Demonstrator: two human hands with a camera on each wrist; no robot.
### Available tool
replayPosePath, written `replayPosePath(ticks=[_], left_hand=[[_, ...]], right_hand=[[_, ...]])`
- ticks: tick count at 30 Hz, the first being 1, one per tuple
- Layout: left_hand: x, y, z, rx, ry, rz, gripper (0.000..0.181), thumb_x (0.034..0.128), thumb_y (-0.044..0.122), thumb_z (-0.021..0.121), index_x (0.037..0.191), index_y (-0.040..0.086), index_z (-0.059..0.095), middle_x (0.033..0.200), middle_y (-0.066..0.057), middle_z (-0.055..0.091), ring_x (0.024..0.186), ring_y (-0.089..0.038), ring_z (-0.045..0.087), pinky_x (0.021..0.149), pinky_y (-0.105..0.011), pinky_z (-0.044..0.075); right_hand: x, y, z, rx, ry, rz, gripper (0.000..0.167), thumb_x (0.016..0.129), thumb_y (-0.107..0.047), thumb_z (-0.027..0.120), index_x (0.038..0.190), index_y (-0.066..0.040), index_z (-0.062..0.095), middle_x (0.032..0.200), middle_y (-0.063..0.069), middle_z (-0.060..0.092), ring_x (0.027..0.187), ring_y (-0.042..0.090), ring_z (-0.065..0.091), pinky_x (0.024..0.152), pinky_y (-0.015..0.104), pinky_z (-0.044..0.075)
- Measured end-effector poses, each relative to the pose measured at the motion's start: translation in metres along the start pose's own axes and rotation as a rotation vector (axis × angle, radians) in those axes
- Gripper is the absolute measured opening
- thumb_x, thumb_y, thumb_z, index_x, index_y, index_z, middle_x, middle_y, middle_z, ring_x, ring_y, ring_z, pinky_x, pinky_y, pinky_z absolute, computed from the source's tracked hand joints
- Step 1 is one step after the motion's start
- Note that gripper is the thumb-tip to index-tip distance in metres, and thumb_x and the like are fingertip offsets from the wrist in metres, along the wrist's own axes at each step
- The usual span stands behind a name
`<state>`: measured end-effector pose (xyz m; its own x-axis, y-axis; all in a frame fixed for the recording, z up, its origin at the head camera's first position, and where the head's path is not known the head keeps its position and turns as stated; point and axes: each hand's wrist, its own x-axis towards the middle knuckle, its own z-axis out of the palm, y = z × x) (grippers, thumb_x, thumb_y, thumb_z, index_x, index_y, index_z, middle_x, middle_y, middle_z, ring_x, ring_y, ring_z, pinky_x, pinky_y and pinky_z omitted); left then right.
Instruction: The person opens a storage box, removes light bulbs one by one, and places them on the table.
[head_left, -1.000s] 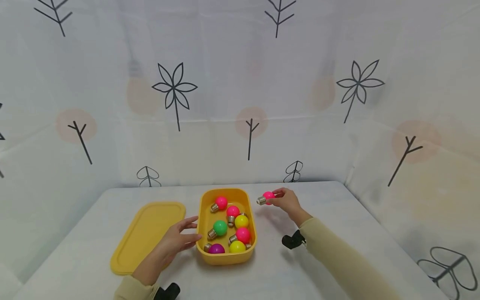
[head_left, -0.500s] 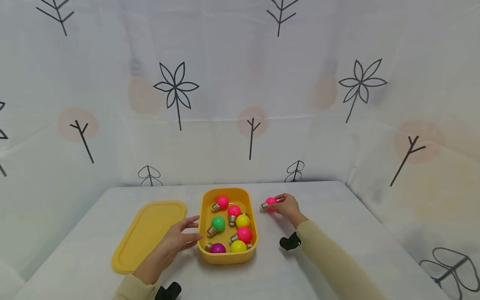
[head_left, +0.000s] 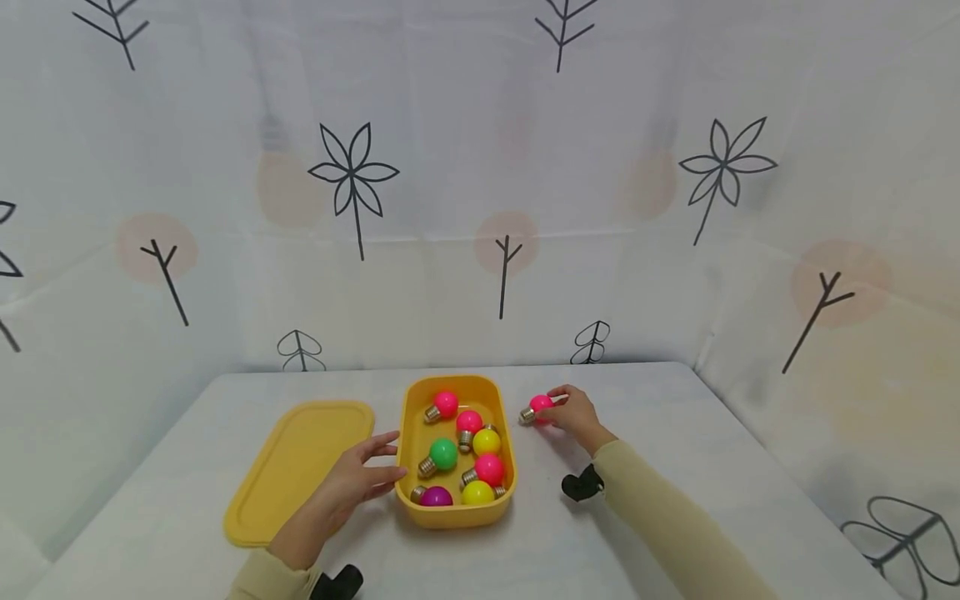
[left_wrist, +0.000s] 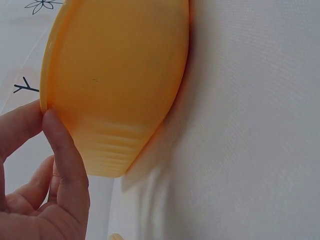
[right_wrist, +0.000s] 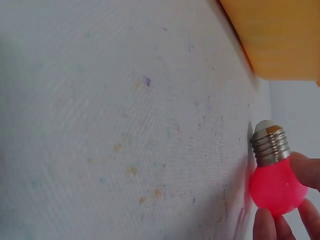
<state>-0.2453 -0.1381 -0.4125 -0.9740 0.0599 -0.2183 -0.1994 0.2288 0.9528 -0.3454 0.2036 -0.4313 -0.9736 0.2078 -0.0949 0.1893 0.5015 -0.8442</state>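
Observation:
A pink light bulb [head_left: 540, 406] with a metal screw base lies at the table's surface, right of the yellow container. My right hand [head_left: 574, 415] grips its round end with thumb and fingertips; in the right wrist view the bulb [right_wrist: 277, 185] points its base toward the container. My left hand [head_left: 362, 477] pinches the near-left rim of the yellow container [head_left: 455, 518] between thumb and finger, seen up close in the left wrist view. Inside the container lie several bulbs: pink ones, yellow ones, a green bulb [head_left: 443, 454] and a purple bulb [head_left: 437, 497].
A flat yellow lid [head_left: 300, 467] lies on the white table [head_left: 525, 558], left of the container and partly behind my left arm. A patterned white curtain [head_left: 435, 292] stands behind the table and along its sides.
My right hand has lowered the pink bulb slightly to the table. The green bulb in the container has rocked a little. My left hand stays at the rim.

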Motion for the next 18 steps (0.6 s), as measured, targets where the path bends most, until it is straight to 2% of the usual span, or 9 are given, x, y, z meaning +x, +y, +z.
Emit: replayPosePath(ticks=[7,12,18], left_hand=[[0.001,-0.001,0.002,-0.018,-0.009,0.003,0.063,0.079,0.011,0.074,0.136,0.011,0.047,0.122,-0.014,0.05,0.095,-0.023,0.056,0.08,-0.037,0.053],[0.001,-0.001,0.002,-0.018,-0.009,0.011,0.063,0.079,0.011,0.074,0.136,0.011,0.047,0.123,-0.014,0.05,0.098,-0.024,0.056,0.081,-0.037,0.052],[0.0,-0.001,0.001,-0.014,-0.001,0.014,0.063,0.0787,0.011,0.074,0.136,0.01,0.047,0.123,-0.015,0.05,0.099,-0.025,0.055,0.081,-0.038,0.052]], right_hand=[[-0.01,-0.015,-0.014,-0.01,-0.01,-0.041,0.044,0.078,-0.011,0.073,0.116,0.0,0.053,0.107,0.019,0.053,0.087,0.028,0.055,0.076,0.034,0.052],[-0.017,-0.028,-0.024,0.025,-0.032,-0.112,0.046,0.078,-0.01,0.073,0.117,0.004,0.052,0.103,0.02,0.053,0.083,0.028,0.057,0.077,0.035,0.052],[-0.018,-0.041,-0.027,0.04,-0.035,-0.112,0.046,0.079,-0.013,0.073,0.119,-0.002,0.054,0.112,0.019,0.054,0.092,0.03,0.057,0.088,0.042,0.048]])
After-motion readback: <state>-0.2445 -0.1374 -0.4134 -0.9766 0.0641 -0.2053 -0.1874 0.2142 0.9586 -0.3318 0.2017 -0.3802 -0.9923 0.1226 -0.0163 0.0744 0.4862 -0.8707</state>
